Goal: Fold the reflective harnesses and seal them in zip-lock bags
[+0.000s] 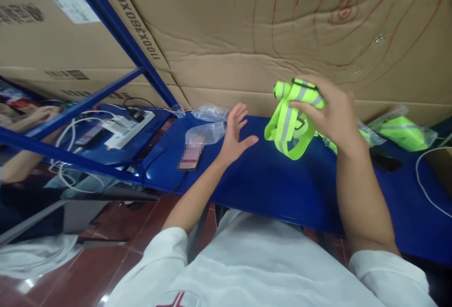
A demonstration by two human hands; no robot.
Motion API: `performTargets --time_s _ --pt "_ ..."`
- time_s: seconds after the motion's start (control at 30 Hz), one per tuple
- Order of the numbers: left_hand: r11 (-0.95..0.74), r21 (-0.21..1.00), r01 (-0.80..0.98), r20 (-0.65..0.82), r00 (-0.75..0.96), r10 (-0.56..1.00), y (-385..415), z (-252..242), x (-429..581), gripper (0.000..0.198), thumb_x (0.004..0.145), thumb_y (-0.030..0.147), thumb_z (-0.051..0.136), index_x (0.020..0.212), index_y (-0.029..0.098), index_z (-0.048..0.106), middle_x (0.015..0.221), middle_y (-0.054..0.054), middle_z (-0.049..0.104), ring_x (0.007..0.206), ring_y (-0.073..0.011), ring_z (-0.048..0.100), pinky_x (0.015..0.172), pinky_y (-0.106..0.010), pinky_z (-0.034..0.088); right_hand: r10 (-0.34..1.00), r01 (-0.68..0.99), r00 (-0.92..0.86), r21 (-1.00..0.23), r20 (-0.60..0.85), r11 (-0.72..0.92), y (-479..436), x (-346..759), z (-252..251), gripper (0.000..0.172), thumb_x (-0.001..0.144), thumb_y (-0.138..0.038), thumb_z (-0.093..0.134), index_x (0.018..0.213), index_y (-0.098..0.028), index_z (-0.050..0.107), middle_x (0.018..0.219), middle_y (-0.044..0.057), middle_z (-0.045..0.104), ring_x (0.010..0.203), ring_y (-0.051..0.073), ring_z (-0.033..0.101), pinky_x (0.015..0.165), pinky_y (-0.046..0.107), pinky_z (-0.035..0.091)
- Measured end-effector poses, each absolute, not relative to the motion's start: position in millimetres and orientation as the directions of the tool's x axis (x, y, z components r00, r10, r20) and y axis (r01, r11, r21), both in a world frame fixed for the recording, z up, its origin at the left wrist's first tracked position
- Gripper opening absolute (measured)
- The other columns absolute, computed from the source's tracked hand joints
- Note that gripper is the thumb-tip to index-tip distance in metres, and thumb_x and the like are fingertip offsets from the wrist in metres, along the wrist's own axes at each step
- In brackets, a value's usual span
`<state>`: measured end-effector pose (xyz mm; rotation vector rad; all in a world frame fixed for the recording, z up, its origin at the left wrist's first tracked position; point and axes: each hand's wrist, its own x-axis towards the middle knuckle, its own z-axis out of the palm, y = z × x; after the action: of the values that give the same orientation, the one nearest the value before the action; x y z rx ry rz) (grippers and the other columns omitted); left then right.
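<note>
My right hand (334,109) is closed around a bundle of neon yellow reflective strap (287,121) with grey stripes and black buckles or edging. One part is rolled up, and a loose loop hangs below the fingers, above the blue table (275,189). To its left, my left hand (235,135) is raised with the fingers apart and nothing in it. Beside that hand, clear plastic bags (205,133) lie on the table, one partly over a phone (190,156).
Neon yellow bagged items (402,133) and a dark phone-like object (386,160) lie at right. Cardboard (219,24) stands behind the table. Left of a blue metal frame (123,48) are a white power strip (130,130), cables and another person's arm (24,156).
</note>
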<state>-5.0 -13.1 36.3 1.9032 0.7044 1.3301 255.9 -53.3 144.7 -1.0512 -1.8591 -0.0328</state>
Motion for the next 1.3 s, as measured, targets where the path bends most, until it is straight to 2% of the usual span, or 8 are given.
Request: performTargets --time_s 0.17,0.3,0.5,0.63,0.77,0.97,1.1,1.3 --pt "-0.103 0.973 -0.205 0.220 0.710 0.668 14.6 49.4 36.1 0.084 0.062 0.049 0.098 0.134 0.020 0.065 0.133 -0.015 0.070 0.132 -0.0364 0.064 0.112 -0.050 0.050 0.680 0.584 -0.313 -0.431 0.663 0.688 -46.1 238.8 130.1 0.044 0.093 -0.043 0.075 0.135 -0.029 0.071 0.134 0.005 0.075 0.126 0.033 0.070 0.112 0.052 0.054" --pt "0.151 0.958 -0.245 0.080 0.732 0.677 5.6 32.8 46.7 0.075 0.056 0.051 0.100 0.117 0.019 0.070 0.116 -0.013 0.075 0.120 -0.0353 0.070 0.104 -0.050 0.056 0.672 0.580 -0.350 -0.412 0.652 0.703 -35.2 225.8 115.7 0.045 0.095 -0.040 0.072 0.139 -0.031 0.068 0.138 0.005 0.073 0.128 0.031 0.070 0.113 0.048 0.054" --pt "0.064 0.960 -0.274 0.114 0.586 0.802 9.2 26.7 38.7 0.074 0.060 0.058 0.096 0.117 0.020 0.069 0.122 -0.013 0.075 0.117 -0.0337 0.072 0.097 -0.044 0.060 0.668 0.578 -0.383 -0.399 0.637 0.712 -26.1 227.1 109.8 0.045 0.100 -0.040 0.066 0.143 -0.027 0.065 0.142 0.006 0.071 0.132 0.029 0.067 0.114 0.047 0.053" --pt "0.006 0.984 -0.180 0.103 0.588 0.803 6.6 26.3 31.5 0.063 0.061 0.051 0.098 0.108 0.017 0.075 0.100 -0.007 0.079 0.096 -0.0263 0.076 0.086 -0.037 0.061 0.702 0.557 -0.424 -0.446 0.572 0.700 -30.8 220.0 111.9 0.042 0.101 -0.041 0.065 0.141 -0.029 0.066 0.143 0.002 0.071 0.131 0.026 0.067 0.114 0.042 0.052" --pt "0.130 0.971 -0.201 0.023 0.621 0.784 -9.2 27.1 33.8 0.058 0.056 0.035 0.102 0.105 0.017 0.077 0.096 -0.005 0.079 0.087 -0.0219 0.076 0.088 -0.038 0.062 0.708 0.504 -0.430 -0.502 0.560 0.703 -30.8 208.3 107.0 0.042 0.102 -0.040 0.064 0.141 -0.027 0.065 0.144 0.002 0.070 0.134 0.025 0.065 0.116 0.040 0.050" --pt "0.328 0.915 -0.236 -0.095 0.665 0.741 -24.5 23.0 43.7 0.054 0.056 0.044 0.101 0.094 0.015 0.076 0.085 -0.006 0.076 0.079 -0.0233 0.074 0.072 -0.035 0.061 0.706 0.459 -0.456 -0.536 0.542 0.709 -27.4 200.1 98.8 0.043 0.104 -0.039 0.061 0.146 -0.033 0.061 0.149 -0.003 0.066 0.137 0.023 0.062 0.118 0.039 0.048" --pt "0.178 0.971 -0.161 -0.057 0.568 0.821 -20.7 25.9 42.6 0.044 0.061 0.039 0.098 0.090 0.015 0.075 0.084 -0.004 0.075 0.085 -0.0213 0.073 0.081 -0.034 0.060 0.696 0.470 -0.502 -0.513 0.514 0.718 -26.5 207.5 102.6 0.044 0.101 -0.037 0.065 0.144 -0.027 0.063 0.145 0.004 0.069 0.132 0.026 0.066 0.114 0.042 0.049" --pt "0.027 0.999 0.032 -0.041 0.562 0.826 -2.1 31.4 28.6 0.056 0.063 0.034 0.098 0.110 0.015 0.074 0.105 -0.007 0.078 0.095 -0.0233 0.074 0.088 -0.036 0.060 0.782 0.569 -0.396 -0.540 0.481 0.620 -22.7 224.7 102.7 0.040 0.097 -0.044 0.070 0.132 -0.025 0.070 0.131 0.005 0.076 0.121 0.028 0.070 0.106 0.041 0.051"
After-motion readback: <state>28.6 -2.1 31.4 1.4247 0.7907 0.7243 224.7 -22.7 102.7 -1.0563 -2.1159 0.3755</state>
